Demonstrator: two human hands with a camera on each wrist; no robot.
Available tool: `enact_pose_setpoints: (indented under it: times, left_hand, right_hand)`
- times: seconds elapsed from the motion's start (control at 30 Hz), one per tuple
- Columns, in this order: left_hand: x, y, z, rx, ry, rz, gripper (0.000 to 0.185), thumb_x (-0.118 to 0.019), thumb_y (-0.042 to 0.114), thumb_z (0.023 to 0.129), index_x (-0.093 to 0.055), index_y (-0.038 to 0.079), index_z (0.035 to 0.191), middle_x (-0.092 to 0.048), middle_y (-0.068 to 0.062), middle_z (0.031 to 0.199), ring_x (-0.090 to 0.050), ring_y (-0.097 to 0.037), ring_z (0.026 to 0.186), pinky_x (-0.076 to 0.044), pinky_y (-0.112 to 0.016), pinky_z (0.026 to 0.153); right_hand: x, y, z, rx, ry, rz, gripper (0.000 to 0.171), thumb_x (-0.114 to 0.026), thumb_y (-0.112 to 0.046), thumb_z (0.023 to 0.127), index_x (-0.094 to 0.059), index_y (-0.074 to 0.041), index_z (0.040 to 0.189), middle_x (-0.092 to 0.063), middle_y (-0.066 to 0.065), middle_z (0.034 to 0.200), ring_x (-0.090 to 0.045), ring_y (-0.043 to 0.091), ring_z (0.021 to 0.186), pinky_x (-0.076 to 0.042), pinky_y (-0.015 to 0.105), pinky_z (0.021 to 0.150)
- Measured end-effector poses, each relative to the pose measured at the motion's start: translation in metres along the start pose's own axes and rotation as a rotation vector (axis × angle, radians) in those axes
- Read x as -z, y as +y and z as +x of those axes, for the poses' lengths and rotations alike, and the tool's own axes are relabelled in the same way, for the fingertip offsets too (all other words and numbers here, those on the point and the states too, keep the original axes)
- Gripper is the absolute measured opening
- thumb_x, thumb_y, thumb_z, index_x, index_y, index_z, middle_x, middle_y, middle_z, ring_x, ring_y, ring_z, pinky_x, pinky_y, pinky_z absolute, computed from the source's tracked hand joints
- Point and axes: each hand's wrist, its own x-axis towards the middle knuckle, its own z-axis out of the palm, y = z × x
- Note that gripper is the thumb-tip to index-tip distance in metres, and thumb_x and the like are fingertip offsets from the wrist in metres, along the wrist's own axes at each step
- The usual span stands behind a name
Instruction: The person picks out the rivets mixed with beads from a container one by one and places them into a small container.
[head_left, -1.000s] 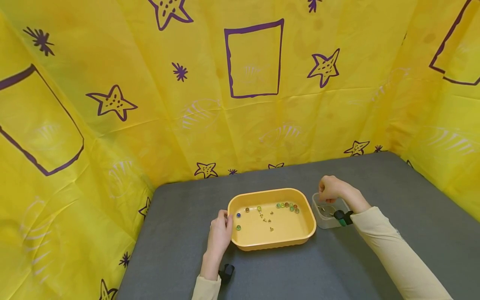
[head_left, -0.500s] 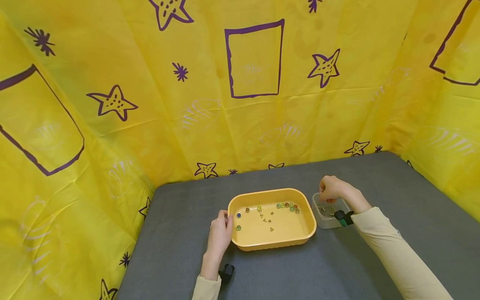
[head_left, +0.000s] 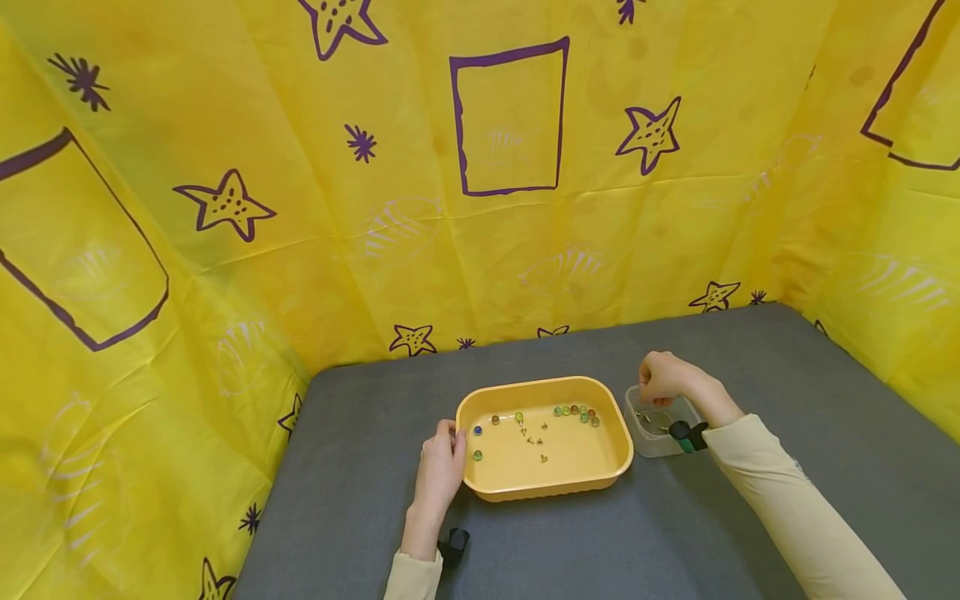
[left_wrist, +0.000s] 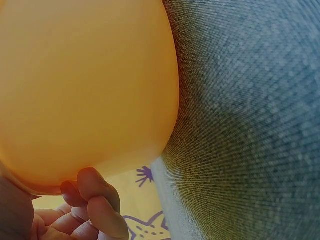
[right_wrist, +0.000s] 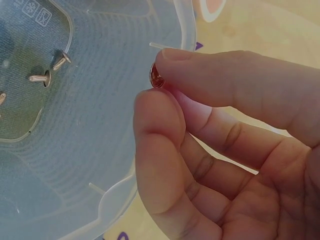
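Note:
My left hand [head_left: 440, 467] grips the left rim of a yellow tray [head_left: 551, 481], thumb at the wall and fingers curled against the outside. In the left wrist view, the fingers [left_wrist: 102, 202] bend by the tray's edge. Inside the tray lie several glass marbles [head_left: 574, 411] and several small brass paper fasteners [head_left: 530, 440]. Over a clear plastic container [head_left: 647, 446] at the tray's right, my right hand [head_left: 663, 377] pinches one brass paper fastener [right_wrist: 157, 76] between thumb and fingertip. More fasteners [right_wrist: 40, 78] lie on the container's bottom.
Both containers stand on a grey cloth-covered table [head_left: 360, 467]. A yellow curtain [head_left: 420, 250] with purple star drawings hangs behind and at both sides. The clear container stands close to the tray's right wall.

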Motion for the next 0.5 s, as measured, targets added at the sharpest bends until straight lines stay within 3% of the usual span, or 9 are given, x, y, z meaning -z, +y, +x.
enact_pose_setpoints:
  times: [0.5]
  left_hand:
    - [0.0005, 0.0009, -0.0002, 0.011, -0.001, 0.004, 0.015, -0.055, 0.009, 0.091, -0.056, -0.005, 0.097, -0.047, 0.0, 0.06, -0.042, -0.01, 0.05, -0.036, -0.024, 0.046]
  right_hand:
    - [0.0001, -0.0004, 0.0004, -0.007, 0.004, 0.012, 0.013, -0.061, 0.003, 0.069, -0.056, -0.004, 0.059, -0.054, 0.004, 0.053, -0.053, 0.014, 0.048, -0.049, 0.031, 0.051]
